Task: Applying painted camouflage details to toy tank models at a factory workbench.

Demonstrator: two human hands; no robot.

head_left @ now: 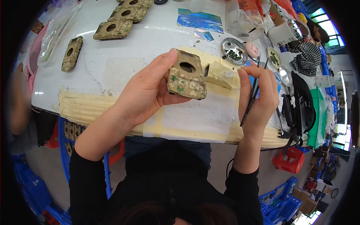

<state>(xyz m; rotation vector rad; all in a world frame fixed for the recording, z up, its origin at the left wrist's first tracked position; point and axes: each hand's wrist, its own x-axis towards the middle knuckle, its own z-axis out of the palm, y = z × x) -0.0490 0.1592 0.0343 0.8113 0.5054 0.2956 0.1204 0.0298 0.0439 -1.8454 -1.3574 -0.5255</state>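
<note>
My left hand (140,90) is closed around a camouflage-painted model tank hull (186,83), tilted up above the table, its round opening showing. My right hand (264,88) grips dark, slender tweezers (249,107), their points directed away from me. Between its thumb and forefinger is also a thin, pale item with a whitish end (229,73), too small to make out. That end is over or against a block wrapped in cream tape (216,76), just right of the hull. A white sheet (197,118) with dark specks lies beneath my hands.
More camouflage hulls (120,30) lie at the far left, with a single hull (72,54) nearer. A round metal dish (233,51) holds small dark pieces. Shiny blue sheet material (200,20) lies behind. A green tray (318,116), a black bag (303,97) and a white mug (281,34) crowd the right.
</note>
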